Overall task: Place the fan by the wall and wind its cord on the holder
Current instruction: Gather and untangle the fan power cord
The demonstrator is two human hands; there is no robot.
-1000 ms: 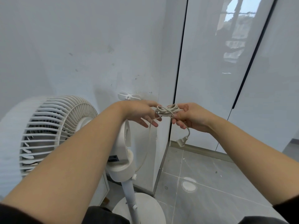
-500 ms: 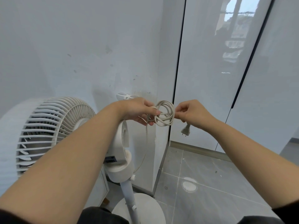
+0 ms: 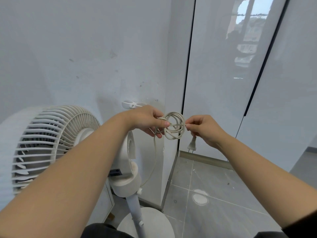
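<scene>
By the wall, left hand and right hand pinch the cord; looks soft, light: hold its loops.

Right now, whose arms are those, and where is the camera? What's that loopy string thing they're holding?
There is no machine here, just a person. The camera sits on the person's head and looks forward and down, so you see their two arms reaching out as if they were your own. This is the only view. The left hand and the right hand each pinch one side of the fan's cord, which is coiled into a few round loops. Its plug hangs below the right hand, and one strand runs down towards the fan, which stands on its pole by the white wall. Just behind the left hand, a small white holder sticks out from the wall. The cord is not on it yet. Below is a grey tiled floor.
</scene>
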